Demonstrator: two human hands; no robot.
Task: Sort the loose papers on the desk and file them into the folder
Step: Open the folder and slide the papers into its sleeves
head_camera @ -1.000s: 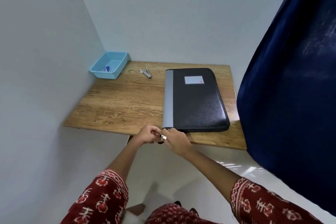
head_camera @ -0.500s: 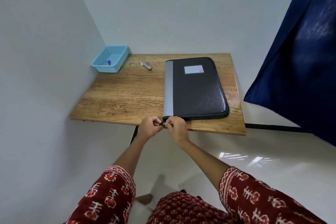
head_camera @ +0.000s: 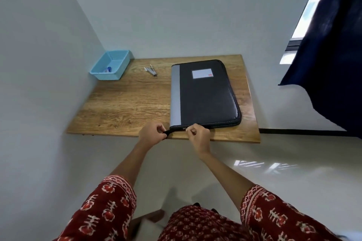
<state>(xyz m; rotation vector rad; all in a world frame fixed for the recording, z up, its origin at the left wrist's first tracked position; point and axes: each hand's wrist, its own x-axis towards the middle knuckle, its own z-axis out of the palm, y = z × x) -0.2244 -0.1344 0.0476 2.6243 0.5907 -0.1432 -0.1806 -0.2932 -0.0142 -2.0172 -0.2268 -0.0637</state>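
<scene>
The small thing in the blue tray (head_camera: 109, 65) is too tiny to identify, and the curtain (head_camera: 333, 45) runs off the right edge.

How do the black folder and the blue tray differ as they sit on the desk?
The black folder is flat, closed and near the front edge, gripped by both hands; the blue tray is an open box in the far left corner, untouched. The folder is much larger. Both rest on the wooden desk.

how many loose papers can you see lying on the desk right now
0. The desk shows only a zipped folder, a blue tray and a small metal tool. Papers may be hidden inside the folder.
</scene>
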